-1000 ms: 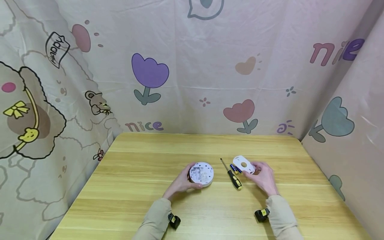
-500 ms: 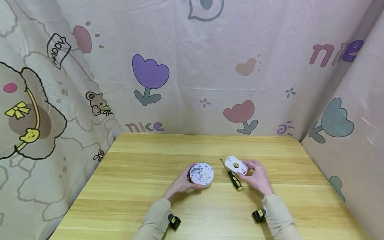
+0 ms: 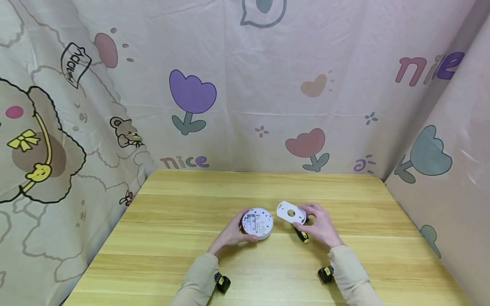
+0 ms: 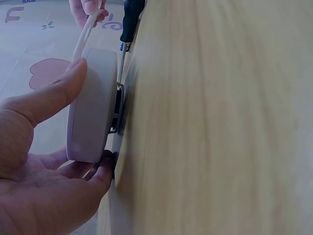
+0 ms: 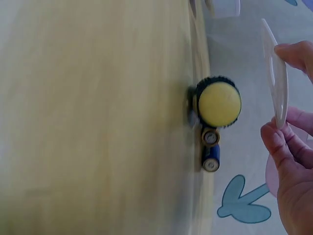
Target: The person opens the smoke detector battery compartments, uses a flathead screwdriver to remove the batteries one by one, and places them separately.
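Observation:
My left hand [image 3: 231, 233] grips a round white smoke-detector-like device [image 3: 261, 225] by its rim. Its printed face, with what looks like a battery bay, is turned up; in the left wrist view the thumb lies along its top edge and fingers reach underneath. My right hand [image 3: 321, 226] pinches a white oval mounting plate [image 3: 283, 210] with a round centre hole, raised off the table just right of the device. Under the plate lies a black and yellow screwdriver [image 3: 301, 235], its shaft hidden in the head view. Two batteries [image 5: 211, 157] lie beside its handle [image 5: 219, 104].
A wood-grain table [image 3: 183, 199] holds everything. Patterned cloth [image 3: 245, 93] hangs behind it and along both sides. Small black and yellow units [image 3: 222, 282] are strapped to both wrists, over beige sleeves [image 3: 197, 276].
My right hand has carried the white plate leftward, from over the batteries to over the screwdriver, nearer the device. The left hand and the device have stayed put.

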`<action>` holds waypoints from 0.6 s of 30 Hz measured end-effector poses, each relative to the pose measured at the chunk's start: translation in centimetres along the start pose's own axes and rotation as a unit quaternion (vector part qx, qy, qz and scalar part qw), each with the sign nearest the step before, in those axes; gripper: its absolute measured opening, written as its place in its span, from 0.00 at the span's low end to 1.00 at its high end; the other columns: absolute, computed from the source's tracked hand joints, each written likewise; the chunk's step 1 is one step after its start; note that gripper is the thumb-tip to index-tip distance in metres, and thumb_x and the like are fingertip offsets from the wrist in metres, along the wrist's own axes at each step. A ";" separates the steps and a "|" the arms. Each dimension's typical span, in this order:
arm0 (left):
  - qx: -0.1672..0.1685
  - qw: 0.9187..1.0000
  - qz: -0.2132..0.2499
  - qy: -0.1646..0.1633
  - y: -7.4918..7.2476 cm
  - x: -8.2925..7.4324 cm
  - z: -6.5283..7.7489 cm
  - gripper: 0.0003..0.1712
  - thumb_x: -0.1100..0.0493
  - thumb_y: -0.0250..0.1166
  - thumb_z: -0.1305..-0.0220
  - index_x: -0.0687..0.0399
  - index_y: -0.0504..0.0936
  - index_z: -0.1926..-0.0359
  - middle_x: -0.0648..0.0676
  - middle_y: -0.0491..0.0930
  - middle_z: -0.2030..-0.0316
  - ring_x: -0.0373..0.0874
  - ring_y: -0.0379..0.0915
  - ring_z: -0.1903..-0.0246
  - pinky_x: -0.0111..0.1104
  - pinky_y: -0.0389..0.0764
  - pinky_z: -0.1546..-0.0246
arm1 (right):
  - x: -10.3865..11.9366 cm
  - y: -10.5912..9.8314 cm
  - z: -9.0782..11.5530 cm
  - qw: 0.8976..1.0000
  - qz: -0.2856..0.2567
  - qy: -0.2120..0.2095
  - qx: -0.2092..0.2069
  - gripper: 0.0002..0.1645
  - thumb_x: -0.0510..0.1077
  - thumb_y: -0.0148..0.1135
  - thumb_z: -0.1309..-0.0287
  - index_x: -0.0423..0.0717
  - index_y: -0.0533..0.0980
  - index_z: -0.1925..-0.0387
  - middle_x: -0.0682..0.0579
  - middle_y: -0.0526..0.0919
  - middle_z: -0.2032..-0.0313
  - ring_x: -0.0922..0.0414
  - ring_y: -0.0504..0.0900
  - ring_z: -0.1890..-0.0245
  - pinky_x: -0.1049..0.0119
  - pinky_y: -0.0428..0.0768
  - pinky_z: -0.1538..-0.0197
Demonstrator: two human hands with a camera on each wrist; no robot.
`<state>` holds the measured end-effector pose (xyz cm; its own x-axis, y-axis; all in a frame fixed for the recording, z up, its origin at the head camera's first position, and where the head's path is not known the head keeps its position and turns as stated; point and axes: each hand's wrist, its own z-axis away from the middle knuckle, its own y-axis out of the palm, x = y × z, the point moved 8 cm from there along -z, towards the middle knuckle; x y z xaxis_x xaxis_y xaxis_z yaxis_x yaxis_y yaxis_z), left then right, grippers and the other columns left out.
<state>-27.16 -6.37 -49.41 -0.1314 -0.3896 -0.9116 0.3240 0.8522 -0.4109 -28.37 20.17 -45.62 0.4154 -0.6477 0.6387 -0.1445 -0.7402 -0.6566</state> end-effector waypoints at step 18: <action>0.006 1.000 0.012 0.001 0.1 0.0 -0.1 0.61 0.66 0.80 0.54 0.66 0.53 0.24 0.72 0.61 0.28 0.68 0.57 0.28 0.57 0.58 0.24 | 3.0 2.6 -1.2 0.998 -0.005 -0.049 0.050 0.34 0.44 0.84 0.62 0.40 0.83 0.48 0.44 0.84 0.48 0.48 0.83 0.51 0.52 0.83 0.46</action>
<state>-27.19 -6.26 -49.45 -0.1244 -0.3686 -0.9212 0.3380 0.8572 -0.3886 -28.59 16.11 -44.95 0.5024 -0.6168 0.6060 -0.0525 -0.7213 -0.6906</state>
